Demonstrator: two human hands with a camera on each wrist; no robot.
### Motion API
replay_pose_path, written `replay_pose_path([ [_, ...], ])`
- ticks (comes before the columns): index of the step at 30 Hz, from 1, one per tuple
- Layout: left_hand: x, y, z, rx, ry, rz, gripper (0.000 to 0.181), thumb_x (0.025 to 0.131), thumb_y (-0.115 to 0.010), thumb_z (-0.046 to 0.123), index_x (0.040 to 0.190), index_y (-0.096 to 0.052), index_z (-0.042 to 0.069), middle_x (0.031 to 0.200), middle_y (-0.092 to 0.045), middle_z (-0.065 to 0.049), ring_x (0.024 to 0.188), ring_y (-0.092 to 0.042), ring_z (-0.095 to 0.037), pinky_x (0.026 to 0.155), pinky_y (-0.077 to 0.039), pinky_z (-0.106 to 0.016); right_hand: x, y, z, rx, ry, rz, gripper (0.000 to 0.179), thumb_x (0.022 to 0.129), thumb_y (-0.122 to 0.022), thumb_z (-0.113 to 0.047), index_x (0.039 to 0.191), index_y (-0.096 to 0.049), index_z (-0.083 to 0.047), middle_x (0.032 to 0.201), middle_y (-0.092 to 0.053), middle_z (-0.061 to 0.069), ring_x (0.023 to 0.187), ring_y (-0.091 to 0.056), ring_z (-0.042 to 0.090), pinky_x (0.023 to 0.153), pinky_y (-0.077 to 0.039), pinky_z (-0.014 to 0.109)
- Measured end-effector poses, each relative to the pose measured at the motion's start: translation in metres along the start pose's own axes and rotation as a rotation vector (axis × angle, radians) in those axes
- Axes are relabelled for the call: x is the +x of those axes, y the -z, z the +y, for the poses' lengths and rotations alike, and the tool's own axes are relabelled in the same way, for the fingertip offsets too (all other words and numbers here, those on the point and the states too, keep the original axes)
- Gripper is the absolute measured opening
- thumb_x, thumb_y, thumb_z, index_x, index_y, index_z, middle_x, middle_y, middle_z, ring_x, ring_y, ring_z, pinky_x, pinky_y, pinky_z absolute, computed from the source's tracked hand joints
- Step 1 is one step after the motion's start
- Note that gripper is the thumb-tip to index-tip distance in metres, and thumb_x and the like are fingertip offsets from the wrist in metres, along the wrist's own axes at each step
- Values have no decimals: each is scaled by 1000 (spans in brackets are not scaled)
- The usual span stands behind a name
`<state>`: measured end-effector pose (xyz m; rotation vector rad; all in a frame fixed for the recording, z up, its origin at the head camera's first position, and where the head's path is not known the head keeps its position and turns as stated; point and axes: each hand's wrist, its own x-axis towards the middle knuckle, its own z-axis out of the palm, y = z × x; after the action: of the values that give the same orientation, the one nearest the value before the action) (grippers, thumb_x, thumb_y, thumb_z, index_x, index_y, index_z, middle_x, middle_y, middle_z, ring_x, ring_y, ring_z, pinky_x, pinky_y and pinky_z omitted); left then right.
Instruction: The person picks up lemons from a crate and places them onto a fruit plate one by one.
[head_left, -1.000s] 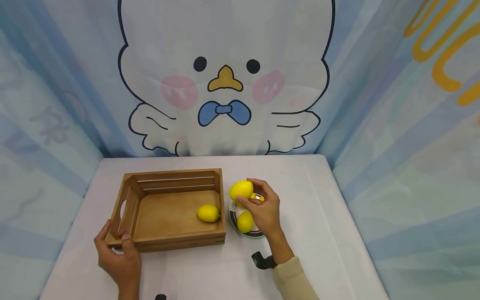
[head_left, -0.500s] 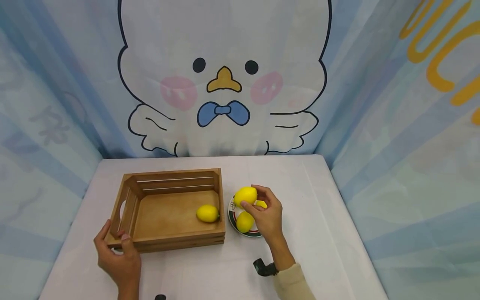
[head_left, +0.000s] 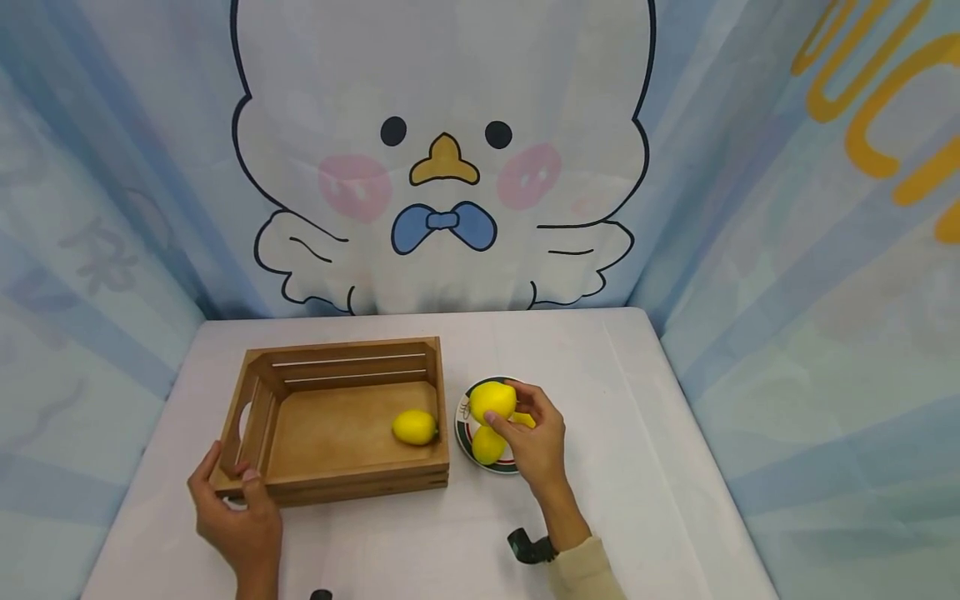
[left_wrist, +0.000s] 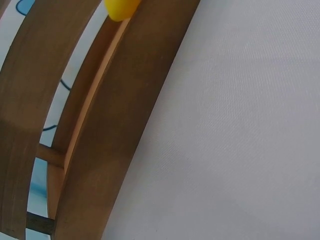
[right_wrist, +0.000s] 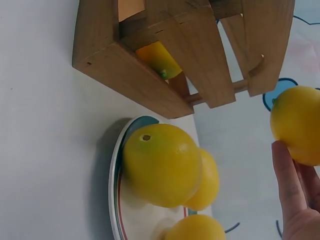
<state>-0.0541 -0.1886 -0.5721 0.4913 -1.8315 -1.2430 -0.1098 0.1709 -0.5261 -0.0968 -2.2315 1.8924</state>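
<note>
My right hand [head_left: 540,437] pinches a yellow lemon [head_left: 492,402] between thumb and fingers over a small plate [head_left: 462,427] with a green and red rim. In the right wrist view the held lemon [right_wrist: 300,125] appears above the plate's level, and three lemons lie on the plate, the nearest lemon [right_wrist: 160,165] large in front. My left hand [head_left: 243,521] grips the front left corner of a slatted wooden crate [head_left: 360,492]. One lemon [head_left: 415,427] lies inside the crate near its right wall. The left wrist view shows the crate's side slats [left_wrist: 115,115], without the hand.
The crate and plate stand close together on a white-covered table [head_left: 615,467]. A printed curtain [head_left: 450,275] hangs behind the table, with more curtains along both sides. A black wrist device [head_left: 528,547] juts from the right wrist.
My right hand has drawn the held lemon slightly nearer and to the right, from the plate's far edge to over the plate. The left hand and crate have stayed put.
</note>
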Motion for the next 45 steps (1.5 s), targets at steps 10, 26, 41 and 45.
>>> replay_pose_path([
  [10, -1, 0, 0, 3, 3, 9, 58, 92, -58, 7, 148, -61, 24, 131, -70, 10, 100, -66, 2, 93, -45, -13, -2, 3, 5, -10, -27, 17, 44, 88, -87, -17, 129, -71, -16, 125, -70, 6, 103, -62, 28, 86, -61, 24],
  [26, -1, -2, 3, 5, 4, 28, 58, 91, -57, 7, 147, -62, 25, 131, -72, 2, 98, -66, 5, 90, -46, -12, -12, 9, 20, -41, -91, 58, 46, 87, -88, -20, 130, -71, -17, 126, -71, 6, 103, -63, 25, 85, -59, 21],
  [41, -2, -1, 4, 6, 2, 23, 58, 92, -57, 7, 147, -62, 23, 127, -70, 11, 98, -65, 6, 91, -46, -12, -21, 11, 28, -36, -147, 68, 49, 86, -90, -22, 130, -71, -18, 126, -72, 5, 103, -63, 25, 81, -58, 20],
  [45, -2, -1, 3, 7, -4, 40, 56, 92, -59, 7, 146, -64, 18, 128, -71, 10, 97, -65, 6, 91, -45, -12, -23, 12, 28, -32, -148, 70, 49, 86, -90, -24, 130, -71, -18, 125, -72, 6, 102, -64, 25, 80, -57, 21],
])
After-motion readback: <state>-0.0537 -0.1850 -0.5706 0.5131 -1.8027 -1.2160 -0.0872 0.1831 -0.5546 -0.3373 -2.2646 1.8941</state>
